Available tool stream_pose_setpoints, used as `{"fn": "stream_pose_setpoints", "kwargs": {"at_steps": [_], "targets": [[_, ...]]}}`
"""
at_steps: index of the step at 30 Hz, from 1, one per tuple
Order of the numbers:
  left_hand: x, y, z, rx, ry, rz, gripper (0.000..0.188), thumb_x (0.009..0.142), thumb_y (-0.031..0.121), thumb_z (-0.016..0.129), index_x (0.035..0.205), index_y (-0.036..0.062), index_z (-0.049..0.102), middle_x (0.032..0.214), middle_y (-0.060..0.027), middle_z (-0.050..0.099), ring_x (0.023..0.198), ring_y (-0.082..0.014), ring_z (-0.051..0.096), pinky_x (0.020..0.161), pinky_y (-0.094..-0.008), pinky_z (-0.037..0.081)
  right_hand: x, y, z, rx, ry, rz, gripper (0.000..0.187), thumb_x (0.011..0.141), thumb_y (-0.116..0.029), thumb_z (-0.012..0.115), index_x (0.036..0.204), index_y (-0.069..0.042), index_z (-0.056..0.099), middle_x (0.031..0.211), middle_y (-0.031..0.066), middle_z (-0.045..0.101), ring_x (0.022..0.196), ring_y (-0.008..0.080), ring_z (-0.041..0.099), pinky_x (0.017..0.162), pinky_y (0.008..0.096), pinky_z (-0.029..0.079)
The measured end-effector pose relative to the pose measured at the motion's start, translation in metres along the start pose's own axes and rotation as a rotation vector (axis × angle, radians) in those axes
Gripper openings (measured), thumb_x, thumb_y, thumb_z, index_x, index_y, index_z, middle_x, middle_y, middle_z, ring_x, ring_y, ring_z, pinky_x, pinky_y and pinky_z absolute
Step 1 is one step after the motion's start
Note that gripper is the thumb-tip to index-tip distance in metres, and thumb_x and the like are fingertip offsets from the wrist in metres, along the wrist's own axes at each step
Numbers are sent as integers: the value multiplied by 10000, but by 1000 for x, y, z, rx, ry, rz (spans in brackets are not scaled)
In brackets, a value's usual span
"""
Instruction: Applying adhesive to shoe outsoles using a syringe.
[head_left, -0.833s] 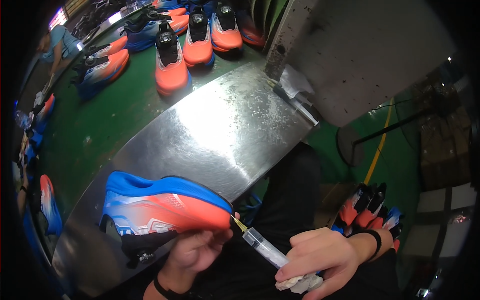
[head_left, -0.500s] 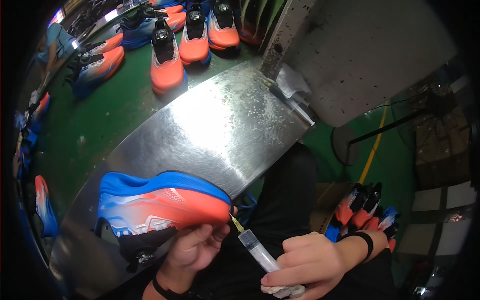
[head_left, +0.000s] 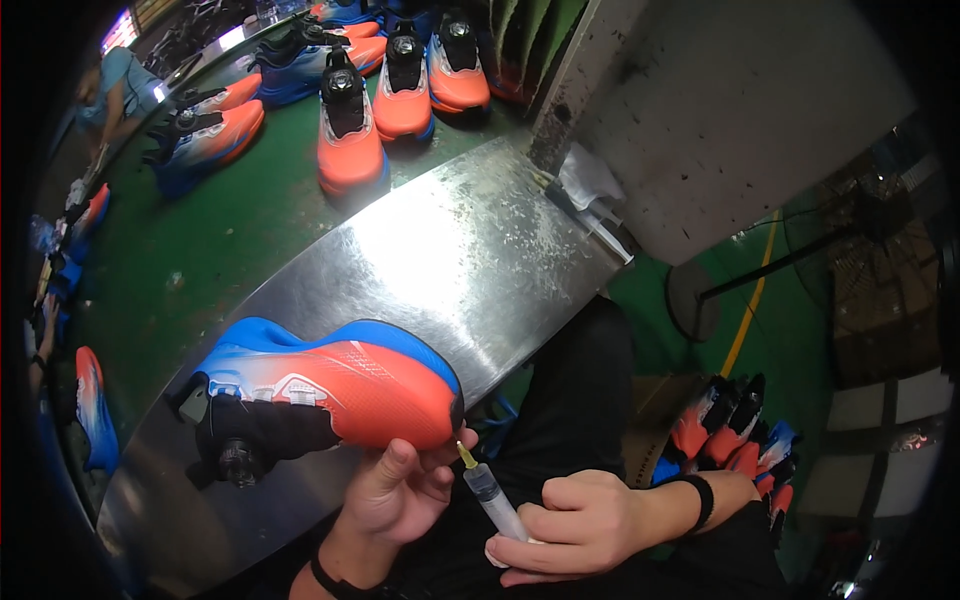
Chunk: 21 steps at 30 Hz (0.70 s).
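An orange and blue sneaker [head_left: 385, 390] with a black dial lace lies on its side over the metal bench, its toe toward me. My left hand [head_left: 395, 495] is closed on that toe from below, thumb up against the orange upper. My right hand [head_left: 585, 525] grips a clear syringe [head_left: 492, 500] with whitish contents. Its yellow-based needle meets the toe at the sole edge, close to my left fingertips; whether it touches, I cannot tell. A bit of white material shows under my right fingers, mostly hidden.
The shiny metal bench [head_left: 440, 260] carries a second syringe [head_left: 590, 225] beside white cloth at its far right. Similar sneakers [head_left: 350, 150] stand beyond on the green surface. More shoes fill a carton [head_left: 660, 420] at right, near a fan stand [head_left: 692, 300]. Someone in blue [head_left: 130, 85] sits far left.
The sneaker has rolled so more of its upper and dial face up and less sole shows. My right hand and the syringe have shifted slightly left, following the toe edge.
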<state>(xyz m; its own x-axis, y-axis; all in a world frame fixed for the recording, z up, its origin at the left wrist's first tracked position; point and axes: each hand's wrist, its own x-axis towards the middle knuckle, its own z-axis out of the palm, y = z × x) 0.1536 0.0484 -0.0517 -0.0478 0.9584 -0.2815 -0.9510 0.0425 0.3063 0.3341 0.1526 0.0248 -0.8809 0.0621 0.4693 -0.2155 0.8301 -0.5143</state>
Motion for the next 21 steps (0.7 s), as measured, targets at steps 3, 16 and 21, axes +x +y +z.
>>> {"fn": "stream_pose_setpoints", "kwargs": {"at_steps": [3,16,21], "targets": [[-3,1,2,-38,-2,-20,555,858,416,609,1233,21,502,1124,-151,606,842,-127,629,811,-342,520,-5,2,6,-58,54,-44,331,722,-289,767,986,-121,660,682,-15,505,452,85,323,364,200,256],[-49,16,-19,-93,-67,-145,523,801,142,659,1282,91,459,1193,-119,580,1110,-316,558,895,-409,476,7,20,-22,-131,-16,2,492,602,-375,821,963,-113,613,729,-1,559,558,169,427,563,309,344],[-127,37,-13,56,243,14,675,742,48,648,1344,-3,348,1288,-156,494,1198,-281,485,1039,-409,364,26,90,-9,-85,74,79,535,624,-317,801,1046,-64,593,845,54,627,688,228,524,737,349,366]]}}
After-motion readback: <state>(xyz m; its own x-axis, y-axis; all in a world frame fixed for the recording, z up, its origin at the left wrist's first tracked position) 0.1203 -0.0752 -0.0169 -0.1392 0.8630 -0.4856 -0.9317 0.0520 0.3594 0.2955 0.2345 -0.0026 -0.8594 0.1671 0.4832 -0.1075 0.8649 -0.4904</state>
